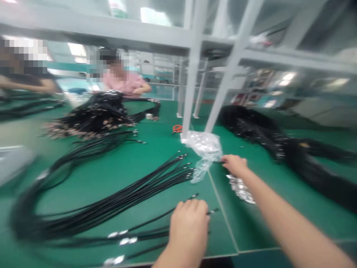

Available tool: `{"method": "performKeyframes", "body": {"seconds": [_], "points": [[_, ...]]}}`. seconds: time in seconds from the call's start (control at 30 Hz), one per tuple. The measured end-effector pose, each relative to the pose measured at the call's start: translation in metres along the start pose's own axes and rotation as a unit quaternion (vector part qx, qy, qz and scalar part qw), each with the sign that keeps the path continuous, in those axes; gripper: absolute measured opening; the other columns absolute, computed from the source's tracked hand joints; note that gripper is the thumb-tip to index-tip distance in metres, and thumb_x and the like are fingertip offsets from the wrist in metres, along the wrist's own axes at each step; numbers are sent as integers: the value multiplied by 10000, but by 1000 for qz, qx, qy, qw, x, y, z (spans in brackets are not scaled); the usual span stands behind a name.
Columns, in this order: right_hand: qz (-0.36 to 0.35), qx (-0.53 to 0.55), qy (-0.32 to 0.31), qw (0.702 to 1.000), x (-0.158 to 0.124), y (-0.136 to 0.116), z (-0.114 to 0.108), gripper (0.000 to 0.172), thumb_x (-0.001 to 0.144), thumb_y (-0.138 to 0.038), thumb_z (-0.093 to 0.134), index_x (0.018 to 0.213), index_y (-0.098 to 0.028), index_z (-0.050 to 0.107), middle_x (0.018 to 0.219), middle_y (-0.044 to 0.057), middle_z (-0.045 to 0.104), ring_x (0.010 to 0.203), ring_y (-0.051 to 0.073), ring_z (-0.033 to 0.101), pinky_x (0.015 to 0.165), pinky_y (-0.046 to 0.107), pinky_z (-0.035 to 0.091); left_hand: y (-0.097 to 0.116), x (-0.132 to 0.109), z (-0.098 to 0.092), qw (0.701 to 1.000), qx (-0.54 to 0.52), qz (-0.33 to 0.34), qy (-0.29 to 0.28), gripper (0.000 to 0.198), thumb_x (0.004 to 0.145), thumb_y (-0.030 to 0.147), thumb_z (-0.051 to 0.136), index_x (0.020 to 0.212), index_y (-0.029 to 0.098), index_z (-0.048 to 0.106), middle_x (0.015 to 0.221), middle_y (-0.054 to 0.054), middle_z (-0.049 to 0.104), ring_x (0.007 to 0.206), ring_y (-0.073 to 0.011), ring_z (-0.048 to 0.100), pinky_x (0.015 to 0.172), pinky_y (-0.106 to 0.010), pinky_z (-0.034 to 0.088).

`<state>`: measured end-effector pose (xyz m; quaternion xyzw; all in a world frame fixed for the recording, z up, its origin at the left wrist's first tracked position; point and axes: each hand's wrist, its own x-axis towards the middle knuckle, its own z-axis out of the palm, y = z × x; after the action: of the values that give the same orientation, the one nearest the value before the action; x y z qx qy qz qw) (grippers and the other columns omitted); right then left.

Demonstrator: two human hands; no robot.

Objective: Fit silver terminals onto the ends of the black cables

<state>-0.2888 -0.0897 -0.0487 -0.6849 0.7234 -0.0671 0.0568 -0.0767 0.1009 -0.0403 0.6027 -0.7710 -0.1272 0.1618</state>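
Clutching black cords (156, 235), the left hand (190, 223) curls — I cannot tell the right hand's (235, 165) grip.

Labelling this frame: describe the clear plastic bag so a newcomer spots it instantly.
Follow the white frame down to the green table. At the frame's foot, just left of the right hand, lies the plastic bag: crinkled and see-through, unlike the black cords nearby.

One head-worn camera; looks forward and down across the flat green tabletop (156, 149) from its near edge. Bare left hand (189, 225) sits close at lower centre, bare right hand (234, 164) farther out; white metal shelf frame (193, 74) rises beyond.
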Motion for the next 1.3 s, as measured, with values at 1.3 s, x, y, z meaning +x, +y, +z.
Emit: {"method": "performKeyframes", "body": {"seconds": [1.3], "points": [[-100, 679, -163, 709, -182, -46, -33, 118, 794, -287, 628, 852, -188, 603, 702, -10, 580, 660, 110, 544, 660, 244, 407, 8, -22, -46, 993, -111, 13, 29, 213, 889, 219, 382, 854, 270, 586, 801, 12, 566, 680, -133, 543, 589, -221, 380]]}}
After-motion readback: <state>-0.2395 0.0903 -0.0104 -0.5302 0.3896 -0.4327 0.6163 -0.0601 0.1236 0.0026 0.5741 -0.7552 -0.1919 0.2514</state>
